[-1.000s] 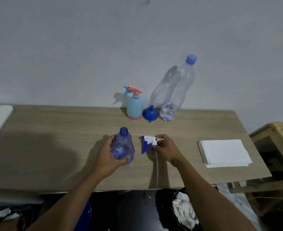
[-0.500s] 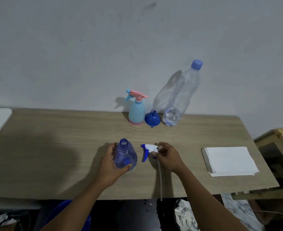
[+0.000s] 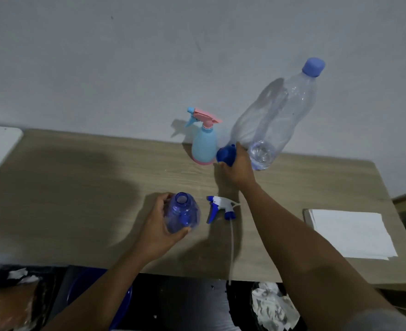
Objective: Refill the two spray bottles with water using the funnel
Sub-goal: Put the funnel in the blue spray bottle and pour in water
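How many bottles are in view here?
3: the open blue spray bottle gripped by the left hand, the pale blue spray bottle by the wall, the clear water bottle right of it. None looks hidden.

At a wooden table (image 3: 77, 187) set against a pale wall, I am holding an uncapped, translucent blue spray bottle (image 3: 181, 215) upright in my left hand (image 3: 160, 225), fingers curling round its body. My right hand (image 3: 239, 167) is gripping the blue funnel (image 3: 224, 156) at the back of the table, between a light blue spray bottle (image 3: 204, 146) with a pink trigger and a large clear water bottle (image 3: 276, 120) with a blue cap. The removed white-and-blue spray head (image 3: 222, 206) is lying on the table just beside the open bottle, its thin tube (image 3: 231, 249) trailing toward the near edge. A stack of white paper (image 3: 350, 232) is sitting to the right.
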Demonstrator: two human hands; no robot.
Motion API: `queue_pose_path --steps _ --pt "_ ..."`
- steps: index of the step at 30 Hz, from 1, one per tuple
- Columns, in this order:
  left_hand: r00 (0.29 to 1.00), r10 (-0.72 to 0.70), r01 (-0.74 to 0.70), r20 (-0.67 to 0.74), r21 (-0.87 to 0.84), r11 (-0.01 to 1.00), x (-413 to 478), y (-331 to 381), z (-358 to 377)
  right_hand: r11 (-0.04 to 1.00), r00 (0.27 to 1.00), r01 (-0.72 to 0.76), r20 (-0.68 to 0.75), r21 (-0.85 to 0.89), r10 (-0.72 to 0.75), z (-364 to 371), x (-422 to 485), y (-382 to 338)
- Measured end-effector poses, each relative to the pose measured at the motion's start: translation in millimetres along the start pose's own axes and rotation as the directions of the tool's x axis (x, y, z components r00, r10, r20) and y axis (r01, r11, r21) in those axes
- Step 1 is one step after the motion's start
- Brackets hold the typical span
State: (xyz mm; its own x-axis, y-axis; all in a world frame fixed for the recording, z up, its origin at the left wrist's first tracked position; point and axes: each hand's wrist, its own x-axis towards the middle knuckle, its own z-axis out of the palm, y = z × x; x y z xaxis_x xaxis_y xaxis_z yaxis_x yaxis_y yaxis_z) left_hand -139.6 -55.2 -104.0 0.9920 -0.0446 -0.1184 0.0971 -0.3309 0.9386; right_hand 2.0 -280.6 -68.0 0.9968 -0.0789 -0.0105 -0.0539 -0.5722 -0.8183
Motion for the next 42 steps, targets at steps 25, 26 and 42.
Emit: queue_pose_path --steps 25,26,42 --pt "0.999 0.039 -0.040 -0.019 -0.027 0.999 2.0 -3.8 4.0 0.942 0.986 -0.002 -0.156 0.336 0.058 -20.2 -77.4 -7.0" --pt "0.999 0.037 -0.037 -0.012 -0.030 0.999 2.4 -4.9 4.0 0.934 0.987 -0.016 -0.145 0.356 0.072 -19.3 -82.8 -10.5" --pt "0.999 0.029 -0.028 0.028 -0.042 0.999 6.4 -3.5 -0.9 0.978 0.976 0.141 0.145 0.151 -0.163 -44.0 -133.2 -81.9"
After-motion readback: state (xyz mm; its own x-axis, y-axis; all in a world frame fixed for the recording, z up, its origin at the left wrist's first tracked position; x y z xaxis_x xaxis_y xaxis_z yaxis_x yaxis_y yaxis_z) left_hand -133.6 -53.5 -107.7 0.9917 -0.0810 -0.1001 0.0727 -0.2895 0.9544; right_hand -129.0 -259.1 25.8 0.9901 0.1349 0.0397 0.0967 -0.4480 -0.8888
